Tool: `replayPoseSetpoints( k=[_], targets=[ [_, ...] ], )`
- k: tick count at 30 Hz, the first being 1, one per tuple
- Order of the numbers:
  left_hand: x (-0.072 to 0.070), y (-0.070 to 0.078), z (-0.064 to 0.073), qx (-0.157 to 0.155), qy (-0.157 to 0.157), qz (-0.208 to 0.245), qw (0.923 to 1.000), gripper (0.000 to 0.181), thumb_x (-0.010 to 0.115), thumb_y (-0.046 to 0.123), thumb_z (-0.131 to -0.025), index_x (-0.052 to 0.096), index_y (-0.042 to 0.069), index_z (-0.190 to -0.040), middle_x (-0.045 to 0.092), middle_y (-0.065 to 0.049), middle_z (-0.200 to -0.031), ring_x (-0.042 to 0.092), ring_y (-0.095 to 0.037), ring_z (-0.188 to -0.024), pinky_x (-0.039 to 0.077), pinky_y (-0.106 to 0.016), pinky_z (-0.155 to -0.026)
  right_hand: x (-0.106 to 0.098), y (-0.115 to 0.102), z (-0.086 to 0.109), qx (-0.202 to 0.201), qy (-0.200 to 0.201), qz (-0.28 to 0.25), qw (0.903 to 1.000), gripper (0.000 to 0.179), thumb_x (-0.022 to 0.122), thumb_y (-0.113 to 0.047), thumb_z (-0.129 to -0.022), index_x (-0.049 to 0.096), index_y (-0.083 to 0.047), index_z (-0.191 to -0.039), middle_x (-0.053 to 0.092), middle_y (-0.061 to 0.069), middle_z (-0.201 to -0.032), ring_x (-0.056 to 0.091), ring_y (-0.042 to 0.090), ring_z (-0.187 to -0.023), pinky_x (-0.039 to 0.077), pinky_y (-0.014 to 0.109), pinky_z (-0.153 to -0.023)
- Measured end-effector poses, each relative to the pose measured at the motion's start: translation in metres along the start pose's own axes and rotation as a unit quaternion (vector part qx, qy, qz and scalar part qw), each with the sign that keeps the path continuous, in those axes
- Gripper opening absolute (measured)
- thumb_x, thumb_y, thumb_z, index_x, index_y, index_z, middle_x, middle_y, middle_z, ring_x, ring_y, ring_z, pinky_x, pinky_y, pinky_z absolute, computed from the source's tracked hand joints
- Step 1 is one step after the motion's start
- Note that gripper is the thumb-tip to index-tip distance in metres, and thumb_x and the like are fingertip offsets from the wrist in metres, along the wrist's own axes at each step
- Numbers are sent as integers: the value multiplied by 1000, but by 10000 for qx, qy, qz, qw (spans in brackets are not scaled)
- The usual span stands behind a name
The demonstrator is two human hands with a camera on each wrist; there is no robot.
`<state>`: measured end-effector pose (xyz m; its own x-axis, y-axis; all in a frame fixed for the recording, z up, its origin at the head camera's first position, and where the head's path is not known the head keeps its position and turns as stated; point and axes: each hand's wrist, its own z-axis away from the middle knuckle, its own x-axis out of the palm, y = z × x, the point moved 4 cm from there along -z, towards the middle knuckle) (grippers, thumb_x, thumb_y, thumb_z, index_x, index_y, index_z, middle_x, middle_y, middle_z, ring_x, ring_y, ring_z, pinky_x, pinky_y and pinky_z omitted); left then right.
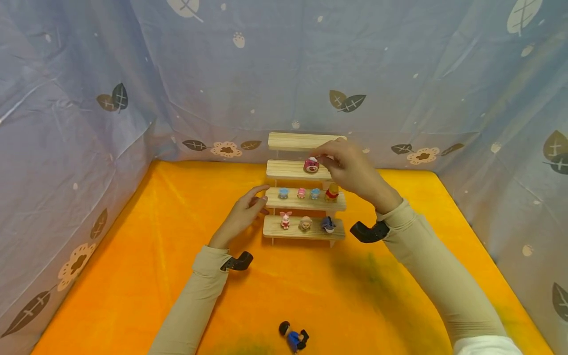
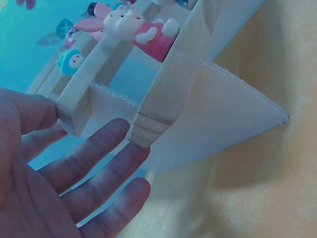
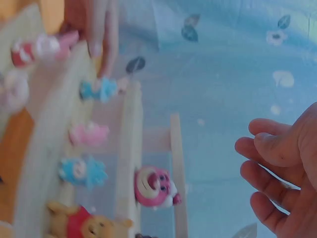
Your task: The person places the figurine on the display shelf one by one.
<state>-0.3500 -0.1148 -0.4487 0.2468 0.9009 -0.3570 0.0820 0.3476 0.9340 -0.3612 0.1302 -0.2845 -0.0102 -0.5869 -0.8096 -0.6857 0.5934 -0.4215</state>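
Note:
A four-tier wooden display stand (image 1: 288, 203) carries several small figurines. My left hand (image 1: 243, 217) is at its left side; in the left wrist view its fingertips (image 2: 141, 153) touch the ends of the lower steps, fingers fairly straight. My right hand (image 1: 355, 170) is over the stand's upper right, next to a pink bear-head figurine (image 1: 312, 165) on the second step from the top. In the right wrist view, the right hand (image 3: 285, 173) has loosely bent fingers, holds nothing and is apart from the bear head (image 3: 152, 187).
Below it are two blue figurines (image 1: 283, 193), a pink one (image 1: 301, 193) and a yellow bear in red (image 1: 332, 193). On the bottom step stand a pink piglet (image 1: 285, 220), a beige figurine (image 1: 305, 224) and a blue-grey donkey (image 1: 328, 224). A blue-clothed figure (image 1: 294, 337) lies in front.

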Motion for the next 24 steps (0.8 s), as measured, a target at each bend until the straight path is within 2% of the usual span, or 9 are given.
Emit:
replayPoseSetpoints(
  k=[4,10,15,20,24],
  targets=[
    [0,0,0,-8,-12,-15,10000,45,46,35,-109,44,27,-153,70,-18,-112,70,-27,-96,58,-49,-78,5,-9,13,-231,-96,-407,9989,27,59,3,-99,74,-8,-119,74,10,-115,62,20,-93,52,36,-77],
    [0,-1,0,29,-29,-23,10000,47,46,34,-109,42,23,-155,70,-18,-113,70,-28,-99,58,-49,-83,9,-22,31,-537,-88,-562,9969,28,65,7,-94,72,-5,-118,72,9,-111,58,14,-84,51,29,-73],
    [-2,0,1,135,-45,-38,9999,48,45,32,-110,40,19,-156,70,-19,-112,70,-29,-99,58,-50,-85,13,-31,42,-705,-227,-461,9962,27,70,1,-93,72,-9,-118,70,6,-109,61,13,-90,51,29,-74],
    [-1,0,0,252,-94,50,9996,47,46,30,-110,41,19,-155,70,-21,-112,70,-31,-100,57,-52,-88,19,-39,55,-768,-532,-512,9943,29,71,-6,-94,70,-12,-123,70,2,-112,62,11,-95,52,28,-72],
    [-1,0,-1,242,-110,71,9996,47,46,31,-110,42,20,-155,69,-23,-113,70,-33,-101,57,-53,-89,26,-44,69,-794,-712,-696,9919,27,71,-11,-96,70,-15,-122,69,-2,-115,58,5,-87,51,26,-71]
  ],
)
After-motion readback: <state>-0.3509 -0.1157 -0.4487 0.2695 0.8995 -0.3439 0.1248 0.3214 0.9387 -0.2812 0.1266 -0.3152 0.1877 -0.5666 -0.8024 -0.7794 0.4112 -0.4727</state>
